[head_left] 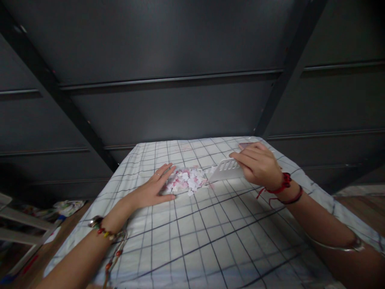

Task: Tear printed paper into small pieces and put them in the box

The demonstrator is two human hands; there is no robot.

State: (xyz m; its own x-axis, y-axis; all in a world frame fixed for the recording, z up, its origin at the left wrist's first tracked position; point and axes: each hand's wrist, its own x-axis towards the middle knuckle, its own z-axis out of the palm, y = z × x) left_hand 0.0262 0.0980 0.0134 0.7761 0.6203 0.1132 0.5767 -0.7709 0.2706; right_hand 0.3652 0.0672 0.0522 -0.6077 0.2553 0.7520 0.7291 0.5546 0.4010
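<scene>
A loose heap of torn paper scraps (188, 179), white with pink patches, lies on the checked cloth (186, 224). My left hand (155, 186) rests at the heap's left side, fingers stretched and thumb apart, holding nothing. On the other side, my right hand (258, 162) grips a white slotted plastic piece (225, 172), which looks like a small dustpan or scraper. Its slots run along the top, and its left end is close to the scraps. The right fingers partly hide its right end. A flat pinkish-grey thing (244, 145) shows just behind that hand; I cannot tell what it is.
Dark panels with metal strips (174, 108) rise behind the table's far edge. White chair or rack bars (21, 235) stand on the floor at left, near a crumpled light-coloured bundle (68, 207). Wooden floor (361, 206) shows at right.
</scene>
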